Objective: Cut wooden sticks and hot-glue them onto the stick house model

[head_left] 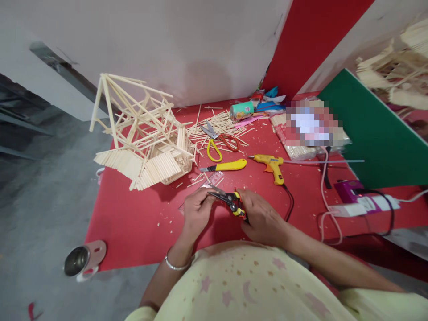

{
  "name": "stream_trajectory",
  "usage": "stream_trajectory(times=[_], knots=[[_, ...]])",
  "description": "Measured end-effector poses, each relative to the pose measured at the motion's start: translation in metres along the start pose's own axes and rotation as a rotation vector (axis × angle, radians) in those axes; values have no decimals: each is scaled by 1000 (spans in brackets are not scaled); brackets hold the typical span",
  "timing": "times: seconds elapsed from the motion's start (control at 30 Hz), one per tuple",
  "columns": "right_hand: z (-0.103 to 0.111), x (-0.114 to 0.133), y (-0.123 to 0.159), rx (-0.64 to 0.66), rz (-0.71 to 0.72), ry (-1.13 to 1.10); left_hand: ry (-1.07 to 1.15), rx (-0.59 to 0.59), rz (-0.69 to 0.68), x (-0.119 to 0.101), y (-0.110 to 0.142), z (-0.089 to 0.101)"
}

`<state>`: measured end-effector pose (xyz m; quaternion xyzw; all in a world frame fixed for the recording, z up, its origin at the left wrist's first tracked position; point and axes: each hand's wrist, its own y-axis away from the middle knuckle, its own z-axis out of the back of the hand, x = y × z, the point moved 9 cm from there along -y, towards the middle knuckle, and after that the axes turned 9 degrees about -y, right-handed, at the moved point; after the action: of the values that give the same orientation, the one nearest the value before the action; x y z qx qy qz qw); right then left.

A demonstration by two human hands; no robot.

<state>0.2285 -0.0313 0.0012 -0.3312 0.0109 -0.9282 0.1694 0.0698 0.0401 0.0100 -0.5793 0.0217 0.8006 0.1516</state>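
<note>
My right hand (264,218) is closed around the handles of garden snips (230,203) with dark blades and yellow, black and red grips. The blades point left and stand apart. My left hand (197,211) is pinched at the blade tips; whatever its fingers hold is too small or hidden to make out. Beyond the hands lie a yellow utility knife (230,166) and scissors (214,138) with one yellow and one red handle loop. A see-through ruler (212,179) lies partly under my left hand. At the left stands a house-like frame of thin wooden sticks (143,133).
On the red table (133,232) are loose wooden sticks (220,122), a yellow glue gun (272,167) with its cord, a green-labelled bottle (242,110) and a power strip (368,205) with cables. A mug (95,254) stands at the front left edge. A green board (377,138) leans at right.
</note>
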Motion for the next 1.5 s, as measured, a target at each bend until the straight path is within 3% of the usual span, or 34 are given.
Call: stream_trajectory(times=[0.23, 0.43, 0.9, 1.2, 1.33, 1.5], knots=[[-9, -8, 0, 66, -78, -92, -9, 3, 61, 10, 1, -1], [-2, -2, -6, 18, 42, 4, 75, 25, 71, 13, 1, -1], [-7, -4, -6, 52, 33, -143, 31, 121, 35, 9, -6, -1], [-7, -6, -5, 19, 3, -31, 38, 127, 58, 16, -4, -1], [-15, -12, -3, 64, -65, -54, 49, 115, 55, 11, -4, -2], [-7, -26, 0, 20, -135, -134, 275, 102, 211, 25, 0, -10]])
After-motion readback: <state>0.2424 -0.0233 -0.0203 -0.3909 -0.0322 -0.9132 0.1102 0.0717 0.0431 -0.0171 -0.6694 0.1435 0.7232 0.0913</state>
